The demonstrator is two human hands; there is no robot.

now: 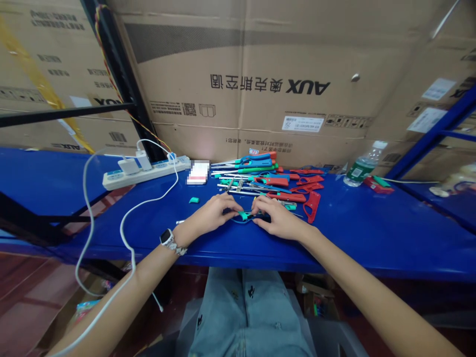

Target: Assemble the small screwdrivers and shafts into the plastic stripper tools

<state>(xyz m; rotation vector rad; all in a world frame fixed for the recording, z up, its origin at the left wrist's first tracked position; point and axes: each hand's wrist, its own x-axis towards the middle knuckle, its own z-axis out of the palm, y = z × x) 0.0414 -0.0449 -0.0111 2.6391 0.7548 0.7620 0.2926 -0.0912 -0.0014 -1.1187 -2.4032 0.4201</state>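
Piece (pixel 243 216) half-hidden, between left hand (pixel 215 212), right hand (pixel 278 218)

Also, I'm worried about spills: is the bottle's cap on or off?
On: the white cap sits atop the bottle, covering its mouth.

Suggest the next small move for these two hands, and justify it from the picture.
Probably steady the small teal plastic piece with the left hand while the right hand gently nudges the small dark part beside it: both hands' fingertips converge there, and a loose curved teal plastic piece lies apart on the blue table.
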